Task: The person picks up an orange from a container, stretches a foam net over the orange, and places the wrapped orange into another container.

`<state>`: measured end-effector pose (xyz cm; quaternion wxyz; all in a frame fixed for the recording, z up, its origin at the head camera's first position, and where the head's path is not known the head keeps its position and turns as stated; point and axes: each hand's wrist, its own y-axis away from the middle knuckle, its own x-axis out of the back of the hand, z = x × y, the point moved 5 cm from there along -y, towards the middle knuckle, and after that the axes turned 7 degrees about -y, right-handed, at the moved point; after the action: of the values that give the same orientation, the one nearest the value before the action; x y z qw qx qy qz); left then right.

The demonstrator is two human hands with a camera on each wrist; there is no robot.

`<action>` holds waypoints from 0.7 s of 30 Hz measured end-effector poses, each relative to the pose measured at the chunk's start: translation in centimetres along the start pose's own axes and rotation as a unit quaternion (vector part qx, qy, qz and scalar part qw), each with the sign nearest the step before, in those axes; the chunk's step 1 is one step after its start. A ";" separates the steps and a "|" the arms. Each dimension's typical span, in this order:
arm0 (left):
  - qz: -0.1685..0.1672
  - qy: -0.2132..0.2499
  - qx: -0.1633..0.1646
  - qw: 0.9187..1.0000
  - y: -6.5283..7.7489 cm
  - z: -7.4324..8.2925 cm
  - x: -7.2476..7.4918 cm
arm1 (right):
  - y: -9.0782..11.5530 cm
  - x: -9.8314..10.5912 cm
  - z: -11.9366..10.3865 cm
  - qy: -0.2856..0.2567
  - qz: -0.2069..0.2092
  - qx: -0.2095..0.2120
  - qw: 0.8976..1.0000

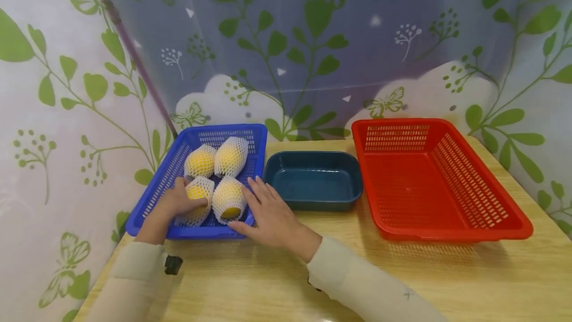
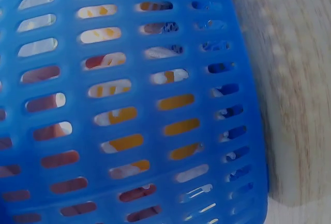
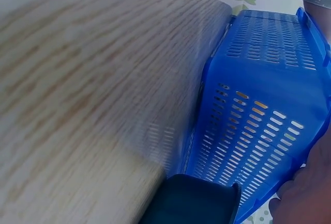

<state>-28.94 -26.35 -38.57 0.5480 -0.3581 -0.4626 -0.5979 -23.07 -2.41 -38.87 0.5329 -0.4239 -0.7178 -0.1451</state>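
Note:
Several yellow fruits in white foam nets lie in the blue basket point(image 1: 205, 233) in the head view. My left hand point(image 1: 176, 200) reaches over the basket's left side and grips the front left fruit point(image 1: 196, 202), thumb across its near side and fingers at its far left. My right hand point(image 1: 272, 212) lies over the basket's right rim, fingers extended beside the front right fruit point(image 1: 229, 198); its fingertips are at the net's edge. Two more fruits, back left point(image 1: 199, 162) and back right point(image 1: 231, 157), lie behind. Through the slots of the basket point(image 2: 170, 177), the left wrist view shows bits of yellow and net.
A dark teal dish point(image 1: 315, 180) stands right of the blue basket, and a red basket point(image 1: 415, 193) is beyond it. All rest on a wooden table point(image 1: 250, 282). A patterned curtain point(image 1: 313, 63) hangs behind and at the sides.

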 end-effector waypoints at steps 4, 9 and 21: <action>-0.005 0.002 -0.006 1.000 0.4 0.4 -0.1 | 0.2 0.1 0.1 -0.009 0.002 0.001 1.000; -0.016 -0.021 -0.020 0.999 0.6 1.1 -0.3 | 0.5 0.3 0.6 -0.011 0.011 0.002 1.000; 0.008 -0.050 -0.025 0.998 1.7 2.9 2.1 | 1.0 1.8 1.0 -0.028 0.000 -0.026 0.999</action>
<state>-27.77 -24.29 -35.38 0.5203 -0.4048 -0.4714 -0.5859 -23.12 -0.32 -37.89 0.5015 -0.4417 -0.7283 -0.1518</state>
